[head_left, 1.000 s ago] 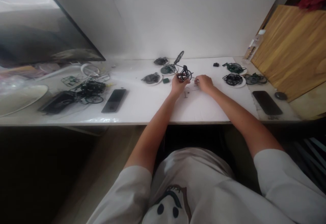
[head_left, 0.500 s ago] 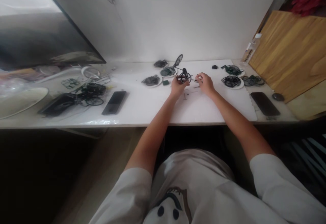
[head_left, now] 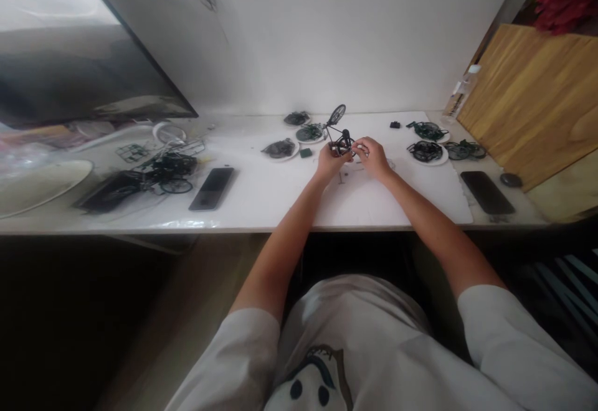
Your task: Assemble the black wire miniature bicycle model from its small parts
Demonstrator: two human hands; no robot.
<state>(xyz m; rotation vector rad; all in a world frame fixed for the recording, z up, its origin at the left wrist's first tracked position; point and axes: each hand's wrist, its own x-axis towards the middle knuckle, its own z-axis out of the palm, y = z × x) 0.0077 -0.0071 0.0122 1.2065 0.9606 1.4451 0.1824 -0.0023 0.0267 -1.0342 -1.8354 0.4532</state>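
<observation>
A small black model bicycle [head_left: 337, 129] is gripped by my left hand [head_left: 329, 160] above the white board, its one wheel raised toward the wall. My right hand [head_left: 370, 154] is at the bicycle's near right side, fingertips pinched together against it. Whatever lies between those fingertips is too small to make out. Behind and left of my left hand are plates with dark parts [head_left: 279, 148] and a small green block [head_left: 305, 152]. A few tiny pieces [head_left: 343, 177] lie on the board just below my hands.
On the right stand plates of dark bicycle parts [head_left: 427, 152], a phone [head_left: 487, 192], a clear bottle [head_left: 460, 94] and a wooden panel [head_left: 532, 99]. To the left are another phone [head_left: 212, 188], a heap of black parts [head_left: 170, 171], a basin [head_left: 47, 187] and a screen [head_left: 84, 50].
My right hand has moved left and now meets the bicycle. My left hand and the bicycle have shifted slightly right in the view.
</observation>
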